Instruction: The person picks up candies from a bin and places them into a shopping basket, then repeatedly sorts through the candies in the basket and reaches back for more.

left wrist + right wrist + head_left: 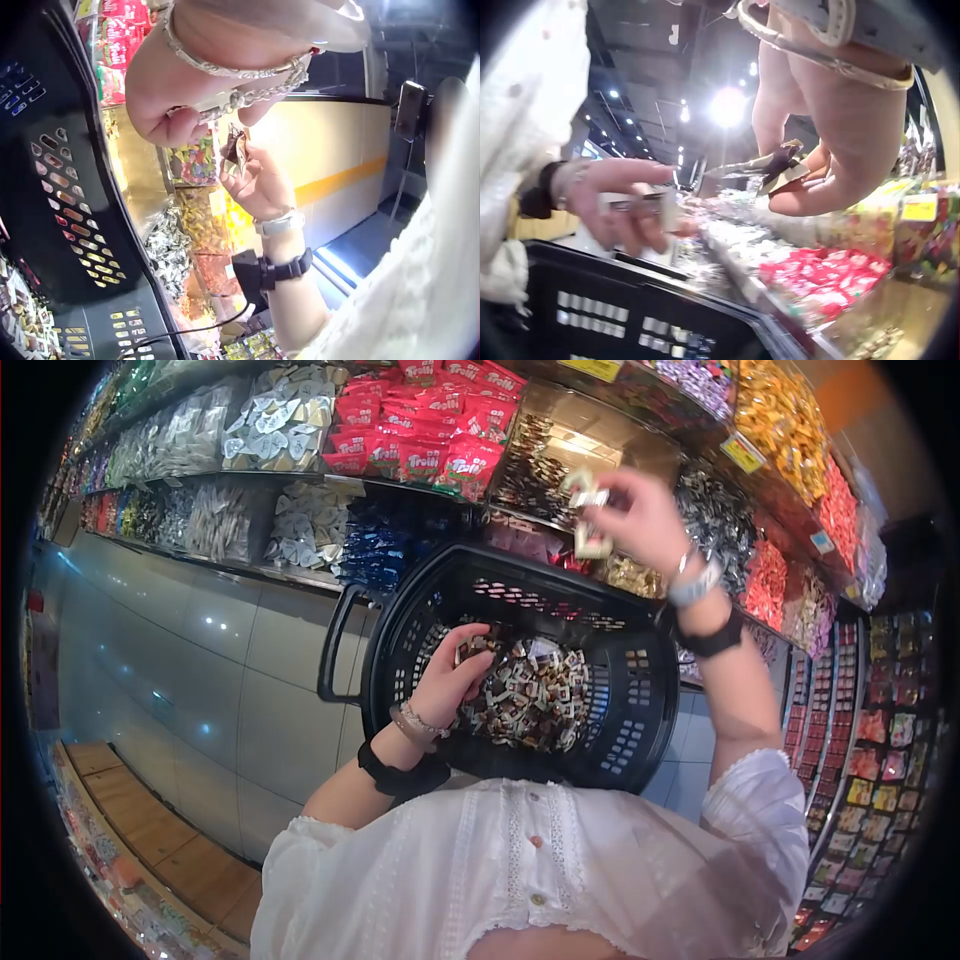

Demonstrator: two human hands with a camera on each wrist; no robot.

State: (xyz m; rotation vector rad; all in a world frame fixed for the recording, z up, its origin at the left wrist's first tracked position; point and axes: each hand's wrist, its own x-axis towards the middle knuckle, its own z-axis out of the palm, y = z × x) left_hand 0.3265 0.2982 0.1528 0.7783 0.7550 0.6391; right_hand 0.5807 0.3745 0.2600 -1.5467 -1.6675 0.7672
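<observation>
My left hand (450,685) is over the black basket (350,695), fingers curled round small wrapped candies (474,648). In the right wrist view this left hand (619,199) is blurred, with a pale wrapped piece (641,202) at its fingers. Beyond the basket's far side, my right hand (645,520) is raised in front of a candy bin and pinches pale-looking wrapped pieces (592,546). The right wrist view shows a brown and cream wrapper (784,169) between the thumb and fingers of the right hand (840,142). A heap of wrapped candies (530,695) lies inside the basket.
Shelf bins beyond the basket hold red Trolli bags (420,425), blue packets (385,545), silver candies (715,520) and orange candies (780,420). Racks of small packs (870,760) stand at the right. A wooden ledge (170,830) runs along the lower left, beside the tiled floor (200,690).
</observation>
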